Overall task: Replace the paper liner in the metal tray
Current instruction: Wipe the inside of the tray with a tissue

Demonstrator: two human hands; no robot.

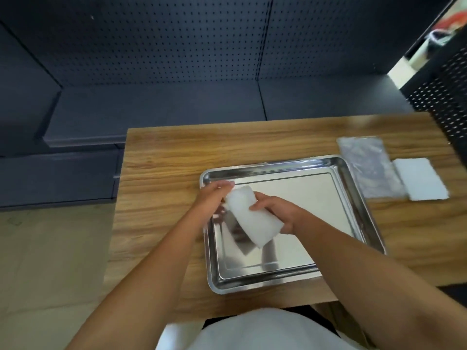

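The person's left hand (214, 195) is hovering over the metal tray's (353, 198) nine o'clock rim, fingers loosely curled against the upper end of a folded white paper liner (246, 218). Whether those fingers are actually pinching the paper or only steadying it, I cannot tell, as the motion is blurring them. Moving rightward, the liner is hanging tilted above the tray's left half, its upper end pointing toward eleven o'clock and its lower end toward five, apart from the shiny floor, where its dark reflection is showing. The right hand (275, 210) is clamping the liner from its three o'clock side, fingers wrapped over the top face and the thumb seemingly underneath, so the paper is lying across that palm and sticking out at both ends.

The tray floor is looking bare, so I am judging that the old liner is already out and the fresh one is still folded; unfolding it, spreading it flat and pressing it into the corners is what seems to be left.

Further right on the wooden table (164, 173), at the tray's two o'clock corner, a clear plastic sleeve (366, 165) is lying flat, and just beside it a white folded pad (419, 179) is resting untouched.
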